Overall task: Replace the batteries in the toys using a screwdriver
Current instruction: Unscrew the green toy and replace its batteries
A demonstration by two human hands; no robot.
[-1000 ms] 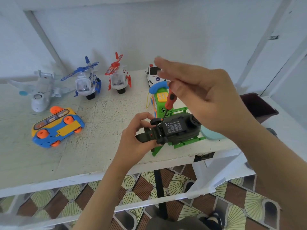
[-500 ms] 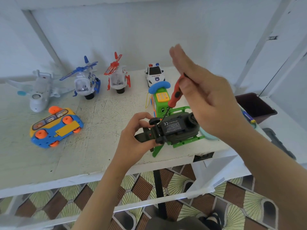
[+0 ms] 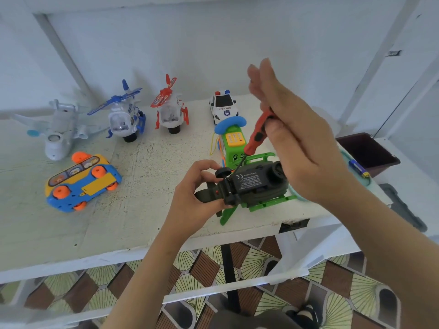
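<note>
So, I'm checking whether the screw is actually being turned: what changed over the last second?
The right hand swung its fingers from pointing left to pointing up, keeping the red screwdriver pinched throughout. Its tip stays on the dark toy helicopter, which the left hand grips as before.

Home: toys (image 3: 80, 181) on white table (image 3: 147, 214), patterned floor (image 3: 256, 260)

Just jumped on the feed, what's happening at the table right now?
A person is working on a dark green toy, turned underside up near the front edge of the table. The left hand grips one end of it. The right hand pinches a red screwdriver, its tip at the underside beside a labelled panel that looks in place. A police car and a blue and yellow bus sit nearby.
</note>
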